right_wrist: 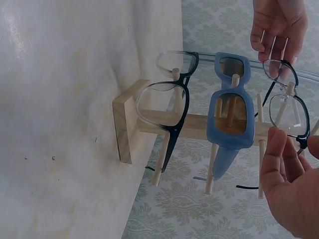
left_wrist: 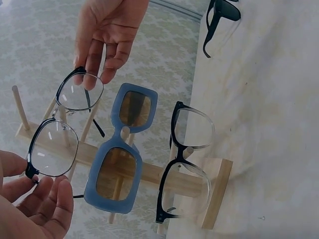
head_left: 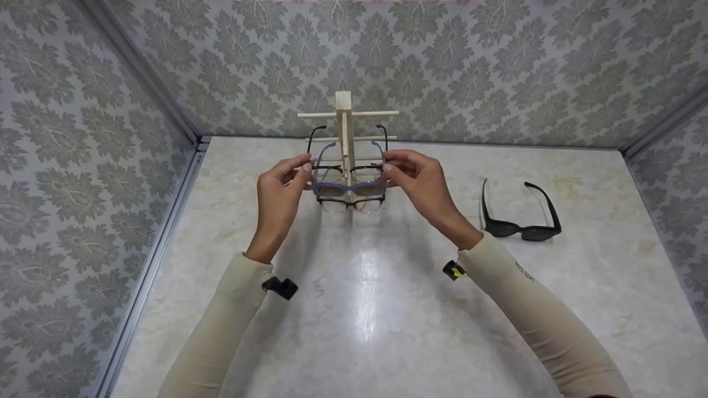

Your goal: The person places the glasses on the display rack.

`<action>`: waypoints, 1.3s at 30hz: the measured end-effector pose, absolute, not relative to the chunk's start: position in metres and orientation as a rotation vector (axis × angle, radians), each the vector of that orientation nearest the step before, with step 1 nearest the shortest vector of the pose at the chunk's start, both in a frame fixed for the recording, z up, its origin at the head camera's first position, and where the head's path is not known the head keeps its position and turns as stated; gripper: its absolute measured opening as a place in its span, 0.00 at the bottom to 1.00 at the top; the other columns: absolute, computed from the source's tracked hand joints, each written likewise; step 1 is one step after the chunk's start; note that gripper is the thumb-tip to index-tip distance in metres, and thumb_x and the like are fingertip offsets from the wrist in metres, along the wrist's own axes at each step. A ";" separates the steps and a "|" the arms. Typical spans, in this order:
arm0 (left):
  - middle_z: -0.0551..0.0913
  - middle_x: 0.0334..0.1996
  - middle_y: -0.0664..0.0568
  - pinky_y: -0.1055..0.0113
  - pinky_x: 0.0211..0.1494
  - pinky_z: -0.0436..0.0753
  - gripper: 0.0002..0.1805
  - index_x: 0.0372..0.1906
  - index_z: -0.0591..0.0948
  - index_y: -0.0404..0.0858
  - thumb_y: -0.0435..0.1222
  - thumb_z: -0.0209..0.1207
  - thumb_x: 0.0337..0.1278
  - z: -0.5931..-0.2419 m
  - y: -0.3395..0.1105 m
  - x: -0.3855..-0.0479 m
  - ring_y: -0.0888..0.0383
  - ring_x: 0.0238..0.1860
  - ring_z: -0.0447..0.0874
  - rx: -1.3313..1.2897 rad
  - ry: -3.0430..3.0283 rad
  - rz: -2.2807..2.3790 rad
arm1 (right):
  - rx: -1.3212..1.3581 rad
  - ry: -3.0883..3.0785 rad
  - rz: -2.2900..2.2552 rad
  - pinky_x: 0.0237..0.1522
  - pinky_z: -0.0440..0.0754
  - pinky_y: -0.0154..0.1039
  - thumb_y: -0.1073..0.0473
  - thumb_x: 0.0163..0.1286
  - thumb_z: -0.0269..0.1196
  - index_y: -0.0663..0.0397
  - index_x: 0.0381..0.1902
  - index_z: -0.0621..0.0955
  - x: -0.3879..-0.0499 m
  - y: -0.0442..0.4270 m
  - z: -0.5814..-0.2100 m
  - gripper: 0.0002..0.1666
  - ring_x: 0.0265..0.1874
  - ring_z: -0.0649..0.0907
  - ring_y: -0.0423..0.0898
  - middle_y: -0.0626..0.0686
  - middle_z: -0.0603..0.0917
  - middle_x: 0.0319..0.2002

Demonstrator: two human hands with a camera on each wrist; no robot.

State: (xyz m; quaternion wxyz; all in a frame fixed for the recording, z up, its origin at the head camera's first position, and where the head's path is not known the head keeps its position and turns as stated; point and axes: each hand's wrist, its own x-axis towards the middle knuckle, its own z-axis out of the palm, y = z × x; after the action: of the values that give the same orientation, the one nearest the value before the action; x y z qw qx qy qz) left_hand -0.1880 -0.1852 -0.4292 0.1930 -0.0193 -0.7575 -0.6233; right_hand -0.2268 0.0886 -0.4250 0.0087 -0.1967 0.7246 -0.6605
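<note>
A wooden stand [head_left: 343, 100] with crossing pegs holds blue-framed sunglasses [left_wrist: 113, 172] and, below them, black-topped clear glasses [left_wrist: 160, 199]. Above the blue pair are black half-rim glasses [right_wrist: 302, 138], at the stand's pegs. My left hand [head_left: 279, 193] pinches one side of this upper pair near the hinge. On the other side, my right hand [head_left: 423, 182] pinches it between thumb and fingers. Its temples point back toward the wall. Whether its bridge rests on a peg, I cannot tell.
Black sunglasses [head_left: 521, 230] lie on the marbled table [head_left: 354, 359] to the right, temples unfolded. Patterned walls [head_left: 415, 61] stand behind and at both sides, with metal rails [head_left: 152, 237] along the left edge. Bare pegs [head_left: 381, 113] jut from the stand's top.
</note>
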 end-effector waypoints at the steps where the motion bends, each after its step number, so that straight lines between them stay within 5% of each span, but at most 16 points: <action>1: 0.91 0.52 0.44 0.63 0.48 0.92 0.15 0.63 0.89 0.31 0.32 0.64 0.81 -0.429 -0.185 -0.188 0.48 0.45 0.91 -0.052 -2.124 -1.750 | -0.612 2.263 -2.066 0.52 0.92 0.47 0.63 0.83 0.67 0.63 0.65 0.85 -0.227 0.088 -0.425 0.18 0.47 0.91 0.54 0.63 0.90 0.53; 6: 0.91 0.54 0.40 0.64 0.48 0.92 0.15 0.63 0.88 0.31 0.32 0.64 0.81 -0.431 -0.186 -0.190 0.48 0.45 0.91 -0.049 -2.127 -1.761 | -0.610 2.273 -2.070 0.51 0.92 0.45 0.64 0.83 0.67 0.63 0.65 0.86 -0.229 0.087 -0.427 0.17 0.47 0.92 0.54 0.64 0.90 0.52; 13: 0.91 0.53 0.39 0.63 0.48 0.92 0.15 0.64 0.88 0.30 0.31 0.64 0.81 -0.430 -0.187 -0.191 0.36 0.49 0.91 -0.061 -2.119 -1.780 | -0.655 2.282 -2.072 0.51 0.93 0.45 0.64 0.82 0.67 0.63 0.65 0.86 -0.229 0.087 -0.428 0.17 0.47 0.91 0.56 0.63 0.90 0.52; 22: 0.87 0.59 0.47 0.62 0.49 0.91 0.25 0.75 0.80 0.37 0.42 0.64 0.83 -0.436 -0.193 -0.186 0.53 0.48 0.91 -0.062 -2.183 -1.761 | -0.700 2.416 -2.002 0.50 0.91 0.44 0.59 0.85 0.66 0.61 0.72 0.82 -0.224 0.105 -0.431 0.23 0.49 0.91 0.57 0.60 0.89 0.52; 30: 0.87 0.58 0.46 0.62 0.47 0.91 0.19 0.66 0.83 0.35 0.42 0.64 0.83 -0.446 -0.206 -0.172 0.51 0.47 0.91 -0.039 -2.136 -1.754 | -0.668 2.465 -1.966 0.52 0.91 0.44 0.58 0.85 0.66 0.59 0.72 0.82 -0.211 0.130 -0.439 0.23 0.50 0.91 0.48 0.55 0.89 0.55; 39: 0.90 0.52 0.42 0.64 0.47 0.91 0.13 0.58 0.86 0.35 0.39 0.66 0.81 -0.473 -0.198 -0.142 0.50 0.46 0.90 -0.018 -2.134 -1.797 | -0.590 2.473 -1.988 0.54 0.91 0.43 0.59 0.85 0.66 0.59 0.72 0.82 -0.191 0.164 -0.460 0.23 0.53 0.90 0.52 0.61 0.88 0.58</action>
State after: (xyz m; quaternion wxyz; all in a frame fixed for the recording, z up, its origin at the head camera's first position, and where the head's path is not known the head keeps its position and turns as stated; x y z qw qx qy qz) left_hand -0.1416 -0.1979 -0.4734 0.1749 -0.0062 -0.7532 -0.6342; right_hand -0.1913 0.1645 -0.4604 -0.0428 -0.1826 0.7655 -0.6155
